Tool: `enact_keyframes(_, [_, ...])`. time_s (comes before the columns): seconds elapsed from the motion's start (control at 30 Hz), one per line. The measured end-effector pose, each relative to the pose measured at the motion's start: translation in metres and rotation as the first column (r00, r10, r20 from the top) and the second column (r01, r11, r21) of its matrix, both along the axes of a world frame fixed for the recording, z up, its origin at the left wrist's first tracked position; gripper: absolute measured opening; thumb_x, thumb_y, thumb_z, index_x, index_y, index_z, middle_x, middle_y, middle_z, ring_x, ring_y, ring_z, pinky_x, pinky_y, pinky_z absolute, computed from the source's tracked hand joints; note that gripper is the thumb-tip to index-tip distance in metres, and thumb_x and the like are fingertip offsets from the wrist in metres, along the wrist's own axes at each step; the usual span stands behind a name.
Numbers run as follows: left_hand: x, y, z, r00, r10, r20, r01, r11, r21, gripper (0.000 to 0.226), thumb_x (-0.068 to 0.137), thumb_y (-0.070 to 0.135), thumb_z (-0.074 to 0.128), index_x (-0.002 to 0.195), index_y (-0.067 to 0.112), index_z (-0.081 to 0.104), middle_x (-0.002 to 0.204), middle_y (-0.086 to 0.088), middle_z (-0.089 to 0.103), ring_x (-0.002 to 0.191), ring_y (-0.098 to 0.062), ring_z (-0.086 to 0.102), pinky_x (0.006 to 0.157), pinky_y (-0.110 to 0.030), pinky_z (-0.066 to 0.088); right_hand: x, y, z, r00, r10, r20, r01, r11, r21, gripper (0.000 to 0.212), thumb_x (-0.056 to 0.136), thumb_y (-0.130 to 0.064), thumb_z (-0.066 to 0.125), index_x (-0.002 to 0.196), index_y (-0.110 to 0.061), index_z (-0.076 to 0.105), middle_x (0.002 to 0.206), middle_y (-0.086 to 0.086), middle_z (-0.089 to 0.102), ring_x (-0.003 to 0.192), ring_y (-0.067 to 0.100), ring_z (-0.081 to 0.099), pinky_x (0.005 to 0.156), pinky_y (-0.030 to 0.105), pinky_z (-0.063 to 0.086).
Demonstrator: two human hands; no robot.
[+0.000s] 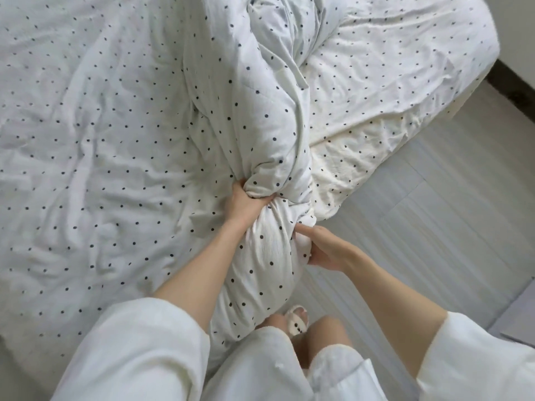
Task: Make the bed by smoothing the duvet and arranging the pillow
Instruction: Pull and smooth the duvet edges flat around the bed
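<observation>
A white duvet (249,117) with small dark dots lies bunched in a long twisted roll down the middle of the bed, its near end hanging over the bed's corner toward me. My left hand (246,202) grips a gathered fold of the duvet from the left side. My right hand (324,247) holds the lower bulge of the roll from the right, thumb on top and fingers tucked under the cloth. No pillow is in view.
The bed (86,125) is covered by a wrinkled dotted sheet. Its right edge (405,131) runs diagonally. Pale plank floor (434,227) lies to the right, with a dark skirting board (512,88) at far right. My knees and a slipper (295,319) are below.
</observation>
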State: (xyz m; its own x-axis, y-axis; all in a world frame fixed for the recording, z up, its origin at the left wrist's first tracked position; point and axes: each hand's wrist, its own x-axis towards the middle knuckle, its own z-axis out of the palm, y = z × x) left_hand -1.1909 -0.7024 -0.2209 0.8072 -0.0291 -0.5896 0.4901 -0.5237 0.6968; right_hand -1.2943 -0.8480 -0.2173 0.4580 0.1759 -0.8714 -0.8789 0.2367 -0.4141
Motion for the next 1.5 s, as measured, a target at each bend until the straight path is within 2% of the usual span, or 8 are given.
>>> enact_keyframes(0.27, [-0.019,-0.001,0.001,0.992,0.114,0.057,-0.122,0.981,0.153,0.08,0.06,0.057,0.077,0.119,0.014,0.045,0.119,-0.004,0.062,0.108,-0.028,0.06,0.089,-0.044,0.051,0.0,0.0,-0.014,0.988,0.151,0.033,-0.151,0.989,0.0,0.036,0.089,-0.027,0.063,0.12,-0.011,0.059,0.113,0.005,0.07,0.104,0.022,0.067,0.099,0.043,0.048])
enact_keyframes(0.47, [-0.092,-0.01,0.022,0.856,0.454,0.248,-0.453,0.889,-0.064,0.078,0.067,0.062,0.066,0.131,0.023,0.044,0.134,0.006,0.05,0.123,-0.012,0.048,0.101,-0.029,0.041,-0.037,0.008,-0.013,0.995,0.084,0.05,-0.08,0.993,-0.087,0.03,0.095,-0.03,0.052,0.119,-0.011,0.056,0.1,0.003,0.068,0.092,0.021,0.064,0.079,0.037,0.055])
enact_keyframes(0.63, [-0.168,-0.003,0.026,0.206,0.818,0.537,-0.95,0.299,-0.09,0.035,0.09,0.017,0.051,0.123,0.005,0.048,0.131,-0.014,0.042,0.118,-0.025,0.046,0.09,-0.027,0.044,-0.04,0.02,0.0,0.998,-0.052,-0.024,0.052,0.998,0.031,0.028,0.094,-0.029,0.055,0.116,-0.012,0.057,0.108,0.007,0.068,0.098,0.023,0.065,0.072,0.035,0.058])
enact_keyframes(0.77, [-0.231,0.022,-0.007,-0.325,0.893,-0.312,-0.942,-0.334,0.024,0.049,0.096,0.032,0.037,0.14,0.011,0.034,0.146,-0.015,0.033,0.132,-0.034,0.037,0.104,-0.045,0.036,-0.051,0.034,0.011,0.988,-0.147,-0.05,0.152,0.979,0.134,0.017,0.093,-0.027,0.057,0.104,-0.015,0.061,0.094,0.003,0.071,0.086,0.017,0.068,0.062,0.028,0.06])
enact_keyframes(0.87, [-0.244,0.027,-0.022,-0.087,0.539,-0.838,-0.754,-0.586,-0.298,0.055,0.096,0.044,0.029,0.143,0.016,0.038,0.146,-0.013,0.039,0.133,-0.035,0.039,0.107,-0.049,0.035,-0.054,0.039,0.015,0.975,-0.212,-0.059,0.219,0.966,0.135,0.015,0.093,-0.027,0.056,0.1,-0.015,0.06,0.073,0.001,0.074,0.065,0.015,0.071,0.048,0.025,0.056])
enact_keyframes(1.0, [-0.235,0.035,-0.028,0.044,0.569,-0.821,-0.501,-0.698,-0.511,0.054,0.084,0.058,0.049,0.126,0.025,0.06,0.13,-0.01,0.06,0.121,-0.037,0.054,0.104,-0.059,0.037,-0.056,0.037,0.017,0.958,-0.281,-0.053,0.285,0.955,0.082,0.013,0.09,-0.026,0.057,0.099,-0.017,0.061,0.064,-0.001,0.073,0.055,0.014,0.07,0.046,0.022,0.053])
enact_keyframes(1.27, [-0.29,0.053,-0.02,0.068,0.741,-0.668,-0.588,-0.511,-0.627,0.038,0.09,0.044,0.051,0.117,0.022,0.066,0.117,-0.006,0.068,0.117,-0.031,0.059,0.1,-0.049,0.046,-0.096,0.046,0.015,0.924,-0.375,-0.072,0.379,0.883,0.276,0.047,0.084,-0.047,0.06,0.117,-0.014,0.06,0.121,0.01,0.064,0.113,0.029,0.06,0.1,0.045,0.047])
enact_keyframes(1.5, [-0.327,0.067,-0.002,0.112,0.824,-0.556,-0.605,-0.387,-0.696,0.026,0.092,0.012,0.05,0.115,0.013,0.063,0.106,-0.004,0.071,0.099,-0.018,0.068,0.084,-0.03,0.056,-0.13,0.103,0.033,0.992,-0.124,0.038,0.11,0.961,0.252,0.048,0.084,-0.054,0.057,0.121,-0.023,0.057,0.127,0.003,0.062,0.114,0.022,0.06,0.1,0.042,0.047])
